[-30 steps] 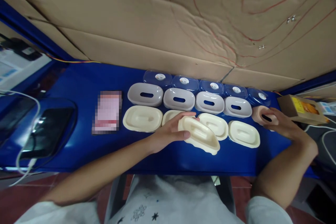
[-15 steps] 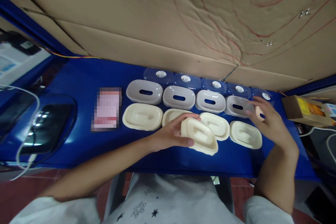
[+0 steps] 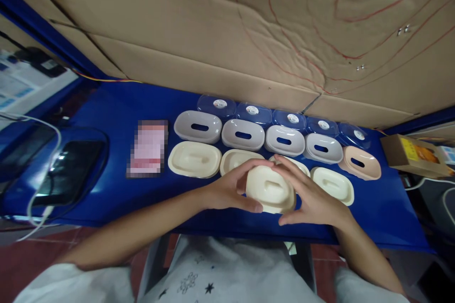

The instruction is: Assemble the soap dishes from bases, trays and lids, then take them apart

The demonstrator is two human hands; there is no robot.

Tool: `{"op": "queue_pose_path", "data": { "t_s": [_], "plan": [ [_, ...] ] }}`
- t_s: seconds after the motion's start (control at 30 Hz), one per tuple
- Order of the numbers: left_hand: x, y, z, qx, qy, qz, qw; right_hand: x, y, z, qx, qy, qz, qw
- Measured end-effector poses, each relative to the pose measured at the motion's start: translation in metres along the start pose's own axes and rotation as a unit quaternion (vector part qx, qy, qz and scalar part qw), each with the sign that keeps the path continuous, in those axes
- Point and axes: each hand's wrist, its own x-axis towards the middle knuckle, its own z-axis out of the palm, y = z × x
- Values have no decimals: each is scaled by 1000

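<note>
My left hand [image 3: 238, 188] grips a shallow cream oval tray [image 3: 268, 191] by its left side, thumb at the near edge and fingers at the far edge. The tray is raised in front of me, with a raised bar in its middle. Around its right side curves my right hand [image 3: 305, 194], fingers at the far edge and thumb by the near edge. Behind the held tray, similar cream trays [image 3: 194, 158] lie in a row, two partly hidden by my hands. Nearest to my right hand on the table is another cream tray [image 3: 332, 185].
Behind the trays stand pale grey oval containers with slots [image 3: 199, 132] and a peach container [image 3: 368, 170]. Clear lids with stickers [image 3: 252, 112] line the cardboard wall [image 3: 159, 52]. A blurred card [image 3: 147, 149] and a black tablet [image 3: 67, 170] lie left; a cardboard box [image 3: 414, 156] stands right.
My right hand has moved left from the peach container to the held tray. The tray has turned a little in my left hand. The peach container now shows fully.
</note>
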Motion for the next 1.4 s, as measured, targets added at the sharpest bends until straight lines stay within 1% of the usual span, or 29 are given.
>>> {"op": "queue_pose_path", "data": {
  "t_s": [0.1, 0.17, 0.23, 0.3, 0.37, 0.43, 0.5, 0.57, 0.6, 0.67, 0.73, 0.77, 0.8, 0.87, 0.97, 1.07, 1.17, 1.23, 1.33, 1.4],
  "plan": [
    [1, -4, -2, -20, -6, 4, 1000, 3, -6, -1, -27, 0, -12, 1000],
    [3, -7, -3, -44, 0, 1, 999, 4, -7, -2, -51, 20, -30, 998],
    [4, -7, -2, -68, 1, -7, 998, 1, -6, -7, -79, 41, -42, 995],
    [5, -4, -1, -87, -12, -14, 996, -7, -4, -17, -110, 69, -35, 991],
    [4, 1, -1, -98, -28, -15, 995, -23, -2, -29, -138, 121, -3, 983],
    [3, 6, 0, -95, -27, -9, 995, -45, 3, -39, -154, 198, 49, 967],
    [2, 10, 0, -82, -16, -2, 997, -76, 10, -43, -163, 281, 118, 938],
    [1, 9, -1, -69, -10, -2, 998, -114, 20, -38, -170, 360, 202, 895],
    [1, 8, -1, -64, -11, -5, 998, -135, 26, -33, -169, 384, 247, 874],
    [2, 4, -1, -51, -18, -14, 998, -179, 39, -19, -143, 390, 334, 846],
    [2, 0, 0, -35, -28, -29, 999, -219, 54, -1, -97, 375, 404, 829],
    [2, -1, 1, -29, -32, -36, 998, -235, 61, 7, -78, 367, 426, 823],
    [2, -3, 2, -24, -35, -42, 998, -248, 68, 15, -66, 351, 438, 825],
    [2, -3, 4, -19, -41, -48, 998, -263, 80, 26, -68, 340, 437, 830],
    [2, -1, 5, -12, -45, -46, 998, -264, 91, 29, -127, 336, 413, 837],
    [2, 2, 3, -4, -41, -33, 999, -252, 97, 21, -181, 344, 393, 833],
    [5, 4, -1, 14, -39, -12, 999, -238, 102, 15, -132, 353, 384, 843],
    [6, 4, -5, 31, -46, 3, 998, -230, 104, 16, -94, 359, 380, 847],
    [7, 4, -8, 63, -53, 22, 996, -220, 102, 20, -87, 373, 367, 848],
    [6, 3, -6, 123, -35, 49, 991, -213, 97, 23, -99, 380, 362, 846]
  ]
}}
